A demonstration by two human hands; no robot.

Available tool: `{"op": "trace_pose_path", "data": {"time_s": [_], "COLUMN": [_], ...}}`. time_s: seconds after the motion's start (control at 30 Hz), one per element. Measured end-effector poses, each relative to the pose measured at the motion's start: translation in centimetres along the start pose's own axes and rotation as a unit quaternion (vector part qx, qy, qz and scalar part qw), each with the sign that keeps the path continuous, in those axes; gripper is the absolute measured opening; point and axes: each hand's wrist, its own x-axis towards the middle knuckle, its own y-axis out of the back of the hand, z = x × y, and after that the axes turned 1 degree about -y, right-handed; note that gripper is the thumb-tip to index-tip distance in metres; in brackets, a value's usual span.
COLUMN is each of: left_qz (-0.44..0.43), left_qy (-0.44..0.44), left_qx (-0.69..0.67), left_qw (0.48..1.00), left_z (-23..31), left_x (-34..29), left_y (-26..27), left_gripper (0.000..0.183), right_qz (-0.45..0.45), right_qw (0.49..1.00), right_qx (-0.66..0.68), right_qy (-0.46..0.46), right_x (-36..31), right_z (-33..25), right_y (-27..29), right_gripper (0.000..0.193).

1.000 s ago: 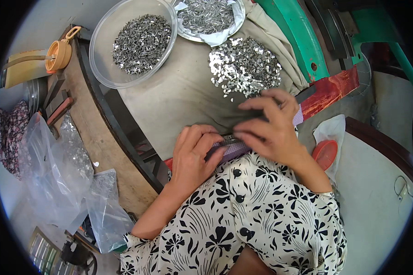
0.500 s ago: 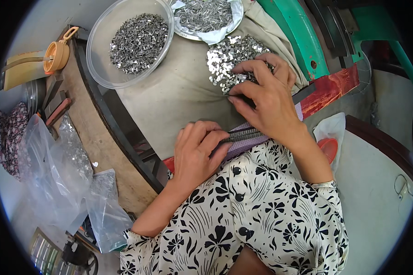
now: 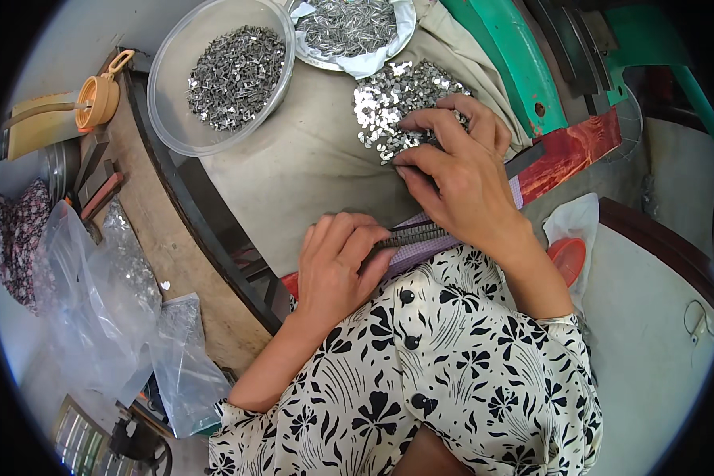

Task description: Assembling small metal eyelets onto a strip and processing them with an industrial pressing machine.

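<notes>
My left hand is closed on one end of a narrow dark strip of stacked metal pieces, its fingers curled over the top and the thumb below. The strip lies across my lap along a purple checked cloth. My right hand rests over the near right side of a loose pile of small shiny metal discs. Its thumb and forefinger come together at the pile's edge; whatever lies between them is too small to make out. The pile sits on a beige cloth.
Beyond the pile stand a clear plastic bowl of small metal parts and a lined dish of pin-like pieces. Green machine framework rises at the right. Plastic bags and an orange cup lie on the left.
The view has shifted very slightly. Both hands stay almost in place, with small movement of my right fingers at the pile.
</notes>
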Motion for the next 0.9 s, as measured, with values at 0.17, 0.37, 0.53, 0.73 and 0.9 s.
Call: {"op": "trace_pose_path", "data": {"time_s": [0.17,0.37,0.53,0.73,0.9], "left_qz": [-0.009,-0.017,-0.032,-0.040,-0.029], "left_qy": [-0.012,-0.013,0.003,-0.002,0.009], "left_qx": [0.012,0.010,0.011,0.039,0.032], "left_qw": [1.000,1.000,0.999,0.998,0.999], "left_z": [0.0,-0.1,0.0,0.1,0.0], "left_x": [0.0,0.0,0.1,0.2,-0.2], "left_y": [-0.2,-0.2,0.0,-0.1,0.0], "left_gripper": [0.023,0.026,0.034,0.032,0.030], "right_qz": [-0.004,0.009,-0.008,-0.053,0.016], "right_qw": [1.000,0.999,0.999,0.997,1.000], "right_qx": [-0.011,0.024,0.040,0.061,0.020], "right_qy": [-0.004,-0.019,-0.002,0.009,0.007], "right_x": [0.0,-0.6,-2.9,-5.1,-2.1], "right_z": [-0.2,0.7,-0.2,-0.6,0.7], "right_y": [0.1,-0.2,1.1,0.7,0.2], "right_gripper": [0.012,0.014,0.017,0.018,0.020]}}
